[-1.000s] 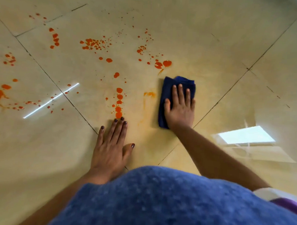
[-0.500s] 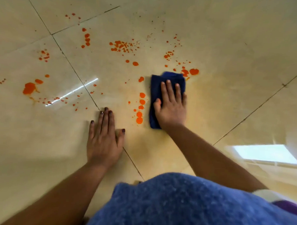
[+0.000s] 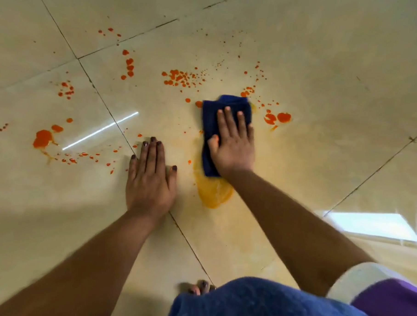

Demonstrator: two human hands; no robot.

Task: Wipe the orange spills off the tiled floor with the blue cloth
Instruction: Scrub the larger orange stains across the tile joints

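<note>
The blue cloth lies folded on the tiled floor, its long side running away from the person. The right hand presses flat on it with straight fingers, gripping nothing. Orange spills lie beyond the cloth and to its left, two bigger drops just beside its right edge, and a pale orange smear at its near end. The floor on the right has open room. The left hand rests flat on a grout line, near the cloth. Toes, I think, show below.
</note>
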